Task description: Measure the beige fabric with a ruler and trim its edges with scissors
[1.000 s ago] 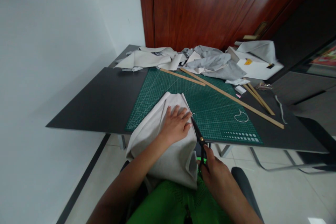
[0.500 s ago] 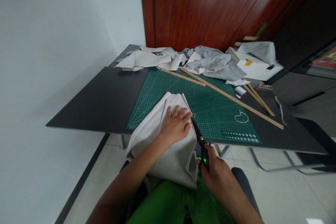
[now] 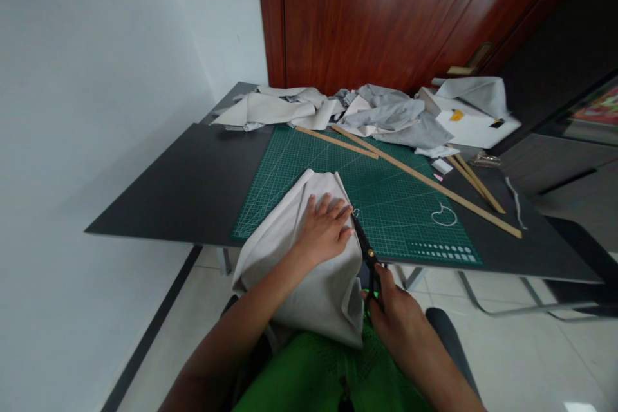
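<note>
A piece of light grey-beige fabric (image 3: 280,251) lies partly on the green cutting mat (image 3: 400,187) and hangs over the table's front edge toward my lap. My left hand (image 3: 326,228) rests flat on the fabric, fingers spread, near its right edge. In my right hand (image 3: 393,306) are black scissors (image 3: 369,255), my fingers wrapped round the handles. Their blades point away from me along the fabric's right edge, close to my left fingertips. A small curl of white thread or trim (image 3: 356,212) lies by the blade tips.
Wooden strips (image 3: 425,180) lie across the mat and at its right. Crumpled fabric pieces (image 3: 386,112) are heaped along the back, beside a white box (image 3: 476,129). A curved white strip (image 3: 444,214) lies on the mat's right. The dark table (image 3: 183,180) meets a wall at left.
The scissors' handles and my right hand have shifted very slightly. My left hand and the fabric look the same.
</note>
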Action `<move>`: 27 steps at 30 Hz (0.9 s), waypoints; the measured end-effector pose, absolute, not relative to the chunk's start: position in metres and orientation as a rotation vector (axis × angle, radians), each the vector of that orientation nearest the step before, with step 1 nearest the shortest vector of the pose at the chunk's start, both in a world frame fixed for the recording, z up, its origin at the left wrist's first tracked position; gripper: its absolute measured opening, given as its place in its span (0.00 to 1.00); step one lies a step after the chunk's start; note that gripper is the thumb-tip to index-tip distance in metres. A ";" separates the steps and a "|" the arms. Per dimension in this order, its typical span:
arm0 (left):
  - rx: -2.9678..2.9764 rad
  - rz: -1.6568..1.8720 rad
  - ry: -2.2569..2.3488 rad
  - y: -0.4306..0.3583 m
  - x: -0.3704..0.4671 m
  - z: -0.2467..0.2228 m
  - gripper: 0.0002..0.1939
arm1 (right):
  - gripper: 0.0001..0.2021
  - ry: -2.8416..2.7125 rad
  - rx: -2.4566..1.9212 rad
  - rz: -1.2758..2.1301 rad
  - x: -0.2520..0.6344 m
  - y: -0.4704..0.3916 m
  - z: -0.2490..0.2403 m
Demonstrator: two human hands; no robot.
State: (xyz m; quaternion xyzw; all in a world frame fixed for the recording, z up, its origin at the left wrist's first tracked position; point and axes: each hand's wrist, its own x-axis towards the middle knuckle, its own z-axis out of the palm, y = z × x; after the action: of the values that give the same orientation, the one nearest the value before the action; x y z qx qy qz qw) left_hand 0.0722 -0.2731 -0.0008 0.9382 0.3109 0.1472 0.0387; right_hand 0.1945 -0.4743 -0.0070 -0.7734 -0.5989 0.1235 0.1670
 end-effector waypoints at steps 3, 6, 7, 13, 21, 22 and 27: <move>2.880 0.461 0.947 -0.273 0.072 -0.002 0.27 | 0.21 -1.706 -2.207 0.336 0.195 -0.474 -0.010; 2.872 0.451 0.943 -0.272 0.073 -0.003 0.27 | 0.22 -1.706 -2.212 0.312 0.196 -0.474 -0.013; 2.868 0.447 0.943 -0.272 0.073 -0.003 0.27 | 0.22 -1.707 -2.214 0.313 0.196 -0.473 -0.013; 2.854 0.460 0.937 -0.272 0.073 -0.002 0.26 | 0.22 -1.724 -2.224 0.313 0.198 -0.473 -0.013; 2.846 0.469 0.931 -0.272 0.073 -0.002 0.26 | 0.25 -1.702 -2.191 0.328 0.198 -0.474 -0.018; 2.847 0.471 0.932 -0.272 0.073 -0.002 0.26 | 0.25 -1.696 -2.193 0.339 0.198 -0.474 -0.018; 2.851 0.469 0.934 -0.272 0.073 -0.002 0.26 | 0.24 -1.653 -2.204 0.384 0.200 -0.472 -0.015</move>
State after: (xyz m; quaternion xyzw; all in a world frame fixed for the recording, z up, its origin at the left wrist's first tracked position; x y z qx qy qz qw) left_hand 0.0731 -0.2723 -0.0022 0.9376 0.3071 0.1543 0.0526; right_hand 0.2000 -0.4721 -0.0151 -0.7795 -0.5847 0.1357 0.1789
